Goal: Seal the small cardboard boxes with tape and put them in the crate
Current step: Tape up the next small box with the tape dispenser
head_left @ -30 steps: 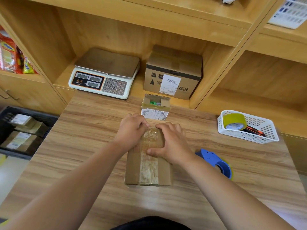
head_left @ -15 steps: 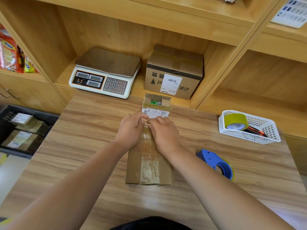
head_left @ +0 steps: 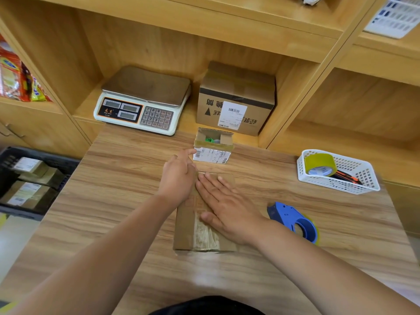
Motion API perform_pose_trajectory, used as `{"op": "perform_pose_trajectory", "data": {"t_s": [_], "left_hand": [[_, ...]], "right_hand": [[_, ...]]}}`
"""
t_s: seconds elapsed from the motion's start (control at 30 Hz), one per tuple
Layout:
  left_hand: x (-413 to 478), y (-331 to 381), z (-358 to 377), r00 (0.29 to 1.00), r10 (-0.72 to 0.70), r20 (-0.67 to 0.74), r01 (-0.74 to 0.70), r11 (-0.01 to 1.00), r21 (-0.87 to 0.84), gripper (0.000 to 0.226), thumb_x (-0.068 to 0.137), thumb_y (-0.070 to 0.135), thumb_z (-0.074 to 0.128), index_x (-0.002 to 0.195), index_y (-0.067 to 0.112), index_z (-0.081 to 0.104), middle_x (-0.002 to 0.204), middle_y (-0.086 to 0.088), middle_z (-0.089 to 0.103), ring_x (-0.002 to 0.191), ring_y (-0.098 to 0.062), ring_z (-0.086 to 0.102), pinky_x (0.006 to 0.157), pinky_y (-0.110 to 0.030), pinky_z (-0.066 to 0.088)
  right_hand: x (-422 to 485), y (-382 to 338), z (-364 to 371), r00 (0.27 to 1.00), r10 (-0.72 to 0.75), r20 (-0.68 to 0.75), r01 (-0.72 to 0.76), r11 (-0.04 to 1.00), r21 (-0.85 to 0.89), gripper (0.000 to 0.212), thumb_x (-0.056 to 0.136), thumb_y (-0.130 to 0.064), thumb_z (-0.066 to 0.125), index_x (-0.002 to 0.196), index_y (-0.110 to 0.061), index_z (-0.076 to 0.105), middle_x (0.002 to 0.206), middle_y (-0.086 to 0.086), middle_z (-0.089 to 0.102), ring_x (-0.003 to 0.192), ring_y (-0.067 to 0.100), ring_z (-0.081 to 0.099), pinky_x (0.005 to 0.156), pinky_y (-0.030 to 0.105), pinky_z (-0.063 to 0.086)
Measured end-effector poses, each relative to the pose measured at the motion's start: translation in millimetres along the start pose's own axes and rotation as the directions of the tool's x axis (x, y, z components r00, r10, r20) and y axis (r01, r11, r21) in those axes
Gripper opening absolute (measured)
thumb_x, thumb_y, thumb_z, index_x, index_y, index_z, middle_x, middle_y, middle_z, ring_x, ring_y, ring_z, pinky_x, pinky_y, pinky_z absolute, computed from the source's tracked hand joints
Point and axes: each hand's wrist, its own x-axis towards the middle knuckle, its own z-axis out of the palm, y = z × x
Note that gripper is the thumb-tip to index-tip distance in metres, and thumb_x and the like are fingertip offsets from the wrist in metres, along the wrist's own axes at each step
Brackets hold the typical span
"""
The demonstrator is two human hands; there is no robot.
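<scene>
While your right hand [head_left: 227, 208] presses flat, fingers straight, on the taped brown cardboard box [head_left: 185, 230] mid-table, left hand [head_left: 178, 178] loose-fingered at its eleven o'clock, expect light, stiff walls: grip the long sides.

Before me the taped brown box [head_left: 185, 230] lies flat mid-way across the desk [head_left: 113, 178]; a small open-topped box [head_left: 212, 155] stands upright at its far edge.

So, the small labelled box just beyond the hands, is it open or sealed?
Open: the small labelled box has its top flaps up, with something green visible inside.
</scene>
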Motion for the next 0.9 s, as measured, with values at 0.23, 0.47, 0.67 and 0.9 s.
{"op": "perform_pose_trajectory", "data": {"t_s": [0.23,0.47,0.67,0.9], "left_hand": [[1,1,1,1.0,0.006,-0.025,-0.006,1.0,0.021,0.035,0.096,0.012,0.04,0.13,0.015,0.05,0.094,0.0,0.063,0.101,-0.021,0.055,0.093,-0.036,0.044],[2,-2,3,0.999,0.002,-0.042,-0.001,1.0,0.031,0.03,0.098,0.012,0.039,0.125,0.017,0.051,0.097,-0.004,0.061,0.101,-0.021,0.053,0.085,-0.028,0.04],[1,-2,1,1.0,0.017,-0.022,-0.016,0.998,0.058,0.029,0.097,0.013,0.042,0.121,0.02,0.055,0.094,-0.003,0.061,0.098,-0.02,0.055,0.088,-0.032,0.043],[-3,3,-2,1.0,0.026,0.009,-0.027,0.999,0.03,0.018,0.088,0.029,0.064,0.105,0.024,0.06,0.072,0.01,0.057,0.092,-0.014,0.049,0.084,-0.033,0.04]], "right_hand": [[1,-6,0,0.996,0.06,-0.062,-0.058,0.998,0.036,0.084,0.084,-0.065,-0.005,0.152,-0.016,-0.002,0.16,-0.002,-0.008,0.146,0.011,-0.011,0.113,0.025,-0.013],[13,-19,1,0.971,0.181,-0.153,-0.176,0.983,0.044,0.085,0.083,-0.062,-0.011,0.152,-0.015,0.003,0.161,-0.001,0.0,0.146,0.012,-0.006,0.114,0.028,-0.013],[13,-24,8,0.946,0.227,-0.229,-0.211,0.973,0.093,0.085,0.088,-0.058,-0.013,0.15,-0.009,0.02,0.158,0.006,0.017,0.147,0.016,0.008,0.117,0.031,-0.008],[12,-33,9,0.89,0.367,-0.271,-0.35,0.93,0.11,0.082,0.095,-0.049,-0.01,0.142,-0.004,0.04,0.147,0.01,0.042,0.14,0.019,0.032,0.118,0.041,0.011]]}}
